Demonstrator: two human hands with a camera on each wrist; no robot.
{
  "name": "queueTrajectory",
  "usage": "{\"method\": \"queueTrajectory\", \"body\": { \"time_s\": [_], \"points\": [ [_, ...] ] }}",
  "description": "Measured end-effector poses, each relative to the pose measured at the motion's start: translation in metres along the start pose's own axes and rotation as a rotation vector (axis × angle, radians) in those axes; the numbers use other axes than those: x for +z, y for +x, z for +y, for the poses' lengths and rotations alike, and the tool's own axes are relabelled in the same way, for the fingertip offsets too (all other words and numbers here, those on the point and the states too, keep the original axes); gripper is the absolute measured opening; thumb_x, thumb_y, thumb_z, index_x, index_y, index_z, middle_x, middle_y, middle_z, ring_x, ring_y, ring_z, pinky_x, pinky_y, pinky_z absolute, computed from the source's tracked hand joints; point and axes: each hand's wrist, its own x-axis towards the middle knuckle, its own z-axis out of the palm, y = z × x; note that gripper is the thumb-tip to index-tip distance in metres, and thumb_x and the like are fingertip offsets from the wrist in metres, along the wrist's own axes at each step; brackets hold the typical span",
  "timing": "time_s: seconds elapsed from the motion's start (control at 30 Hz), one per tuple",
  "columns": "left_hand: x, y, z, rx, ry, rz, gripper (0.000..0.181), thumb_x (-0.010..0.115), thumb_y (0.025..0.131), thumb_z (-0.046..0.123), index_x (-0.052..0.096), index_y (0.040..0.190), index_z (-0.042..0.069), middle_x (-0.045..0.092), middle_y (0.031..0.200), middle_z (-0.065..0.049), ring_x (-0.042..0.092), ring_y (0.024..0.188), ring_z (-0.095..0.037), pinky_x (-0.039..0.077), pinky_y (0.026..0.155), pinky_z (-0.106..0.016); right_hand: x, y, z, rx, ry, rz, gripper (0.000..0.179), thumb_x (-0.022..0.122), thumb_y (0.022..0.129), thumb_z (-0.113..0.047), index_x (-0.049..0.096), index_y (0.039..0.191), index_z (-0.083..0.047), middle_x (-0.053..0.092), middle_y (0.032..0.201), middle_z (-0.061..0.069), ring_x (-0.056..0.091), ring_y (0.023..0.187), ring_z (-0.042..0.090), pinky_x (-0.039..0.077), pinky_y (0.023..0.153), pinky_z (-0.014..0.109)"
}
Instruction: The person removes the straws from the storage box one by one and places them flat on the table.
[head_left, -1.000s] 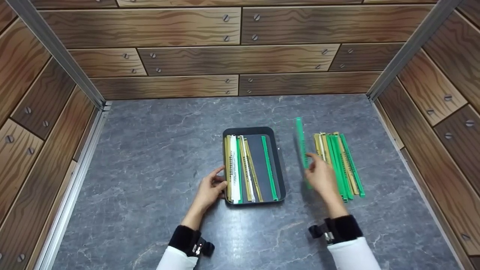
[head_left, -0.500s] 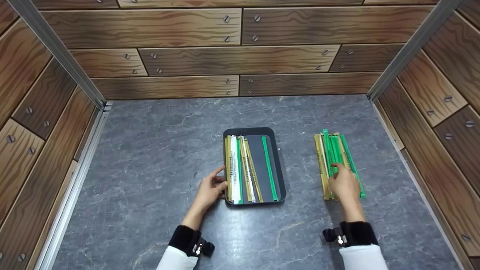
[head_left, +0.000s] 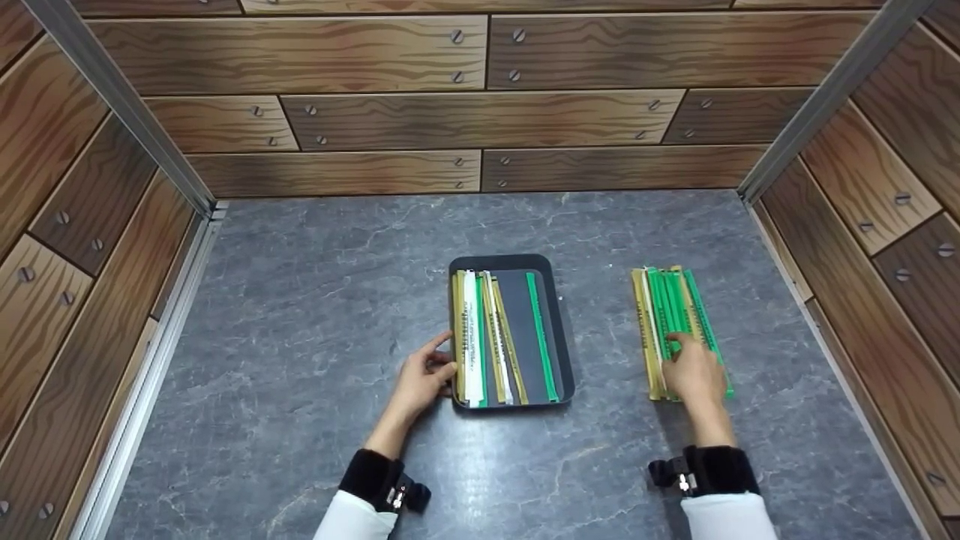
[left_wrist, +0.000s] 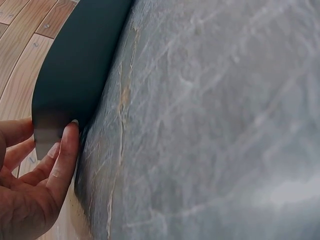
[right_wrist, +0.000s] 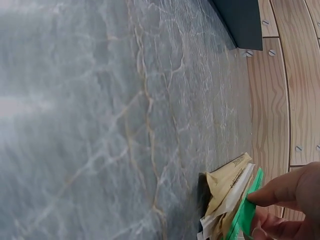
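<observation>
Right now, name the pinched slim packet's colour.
The slim packet is green, showing best in the right wrist view.

Wood-patterned panels (head_left: pixel 390 120) behind a grey marbled tabletop (head_left: pixel 315 292)

Tray (head_left: pixel 499 262) sits kinda mid counter (head_left: pixel 315 300), paper packets (head_left: pixel 472 337) in it, packet pile (head_left: pixel 669 304) off to its right, plank wall (head_left: pixel 480 120) behind both.

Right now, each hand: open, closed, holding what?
Left hand: holding the tray by its side edge.
Right hand: pinching a green strip.
</observation>
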Motion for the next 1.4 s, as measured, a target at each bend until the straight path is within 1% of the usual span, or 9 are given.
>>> {"method": "queueTrajectory", "body": {
  "time_s": [0.13,0.23,0.37,0.47,0.7,0.9,1.0,1.1,1.4],
  "points": [
    [0.000,0.000,0.000,0.028,-0.006,-0.006,0.054,0.059,0.091,-0.010,0.041,0.142,-0.010,0.058,0.106,-0.036,0.066,0.084,-0.044,0.060,0.062,-0.053,0.001,-0.002,-0.001,0.016,0.011,0.021,0.047,0.053,0.093,-0.006,0.050,0.140,-0.002,0.060,0.111,0.024,0.061,0.075,0.032,0.046,0.048,0.038],
    [0.000,0.000,0.001,0.032,-0.002,-0.006,0.054,0.059,0.091,-0.011,0.041,0.141,-0.011,0.057,0.105,-0.036,0.066,0.084,-0.044,0.060,0.063,-0.054,0.002,-0.005,-0.007,-0.013,0.016,0.103,0.044,0.056,0.093,-0.007,0.053,0.137,-0.001,0.056,0.117,0.028,0.059,0.078,0.036,0.046,0.050,0.041],
    [0.001,0.003,-0.003,0.011,0.014,0.005,0.053,0.059,0.090,-0.011,0.043,0.141,-0.010,0.059,0.105,-0.035,0.066,0.081,-0.040,0.060,0.062,-0.054,0.009,-0.010,-0.024,-0.143,0.029,0.233,0.041,0.061,0.090,-0.007,0.059,0.130,0.002,0.054,0.118,0.030,0.058,0.089,0.043,0.051,0.060,0.051],
    [0.002,0.009,-0.016,0.002,0.017,0.015,0.054,0.059,0.090,-0.010,0.043,0.142,-0.009,0.060,0.104,-0.032,0.066,0.077,-0.035,0.060,0.059,-0.051,0.018,-0.015,-0.045,-0.256,0.054,0.269,0.039,0.062,0.087,-0.004,0.061,0.126,0.002,0.057,0.113,0.028,0.058,0.095,0.044,0.053,0.069,0.055],
    [0.001,0.018,-0.036,0.007,0.021,0.028,0.056,0.063,0.091,-0.006,0.045,0.144,-0.003,0.062,0.103,-0.025,0.066,0.072,-0.027,0.060,0.054,-0.043,0.047,-0.032,-0.102,-0.495,0.068,0.246,0.037,0.070,0.084,-0.003,0.064,0.121,0.002,0.061,0.110,0.023,0.063,0.088,0.036,0.058,0.071,0.047],
    [0.000,0.010,-0.019,-0.007,0.020,0.014,0.055,0.061,0.091,-0.008,0.044,0.143,-0.005,0.061,0.104,-0.029,0.066,0.078,-0.035,0.060,0.060,-0.049,0.079,-0.047,-0.140,-0.638,0.040,0.135,0.039,0.073,0.085,-0.007,0.064,0.122,0.000,0.061,0.111,0.016,0.064,0.092,0.031,0.059,0.076,0.039],
    [0.000,0.010,-0.018,0.001,0.007,0.004,0.055,0.059,0.091,-0.009,0.042,0.143,-0.008,0.059,0.106,-0.033,0.065,0.083,-0.044,0.059,0.062,-0.056,0.094,-0.049,-0.148,-0.656,-0.015,0.089,0.039,0.073,0.086,-0.010,0.064,0.123,-0.001,0.062,0.110,0.016,0.065,0.092,0.031,0.059,0.076,0.042],
    [-0.001,0.017,-0.034,0.002,-0.002,0.005,0.056,0.061,0.091,-0.008,0.041,0.144,-0.006,0.060,0.105,-0.029,0.066,0.082,-0.041,0.060,0.059,-0.052,0.103,-0.049,-0.150,-0.637,-0.060,0.059,0.039,0.073,0.086,-0.012,0.064,0.123,-0.001,0.063,0.111,0.018,0.065,0.093,0.035,0.059,0.075,0.046],
    [-0.001,0.018,-0.035,-0.019,0.013,0.018,0.056,0.063,0.091,-0.004,0.046,0.144,0.001,0.062,0.105,-0.021,0.067,0.077,-0.026,0.061,0.057,-0.039,0.113,-0.048,-0.148,-0.581,-0.092,0.033,0.041,0.079,0.083,-0.016,0.066,0.117,0.002,0.066,0.105,0.021,0.067,0.086,0.037,0.060,0.071,0.047]
  ]
}}
